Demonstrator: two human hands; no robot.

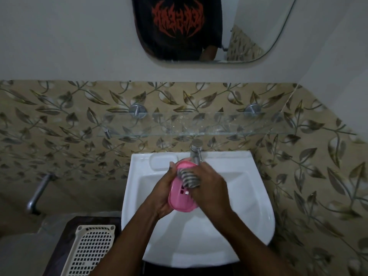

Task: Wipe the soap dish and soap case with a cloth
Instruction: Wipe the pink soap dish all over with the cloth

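Observation:
A pink soap case (180,198) with small square drain holes is held above the white sink (249,188). My left hand (162,193) grips it from its left side and underneath. My right hand (211,188) presses a grey-and-white striped cloth (190,179) onto the case's inner surface near its far end. A second pink piece (186,165) shows at the far end, behind the cloth; I cannot tell whether it is a separate dish or the lid. Both hands hide much of the case's edges.
A metal tap (196,151) stands just behind the hands. A glass shelf (199,124) is mounted on the leaf-patterned tiles above it. A white perforated basket (89,250) sits at the lower left, a wall tap (38,193) beyond it. A mirror (249,26) hangs above.

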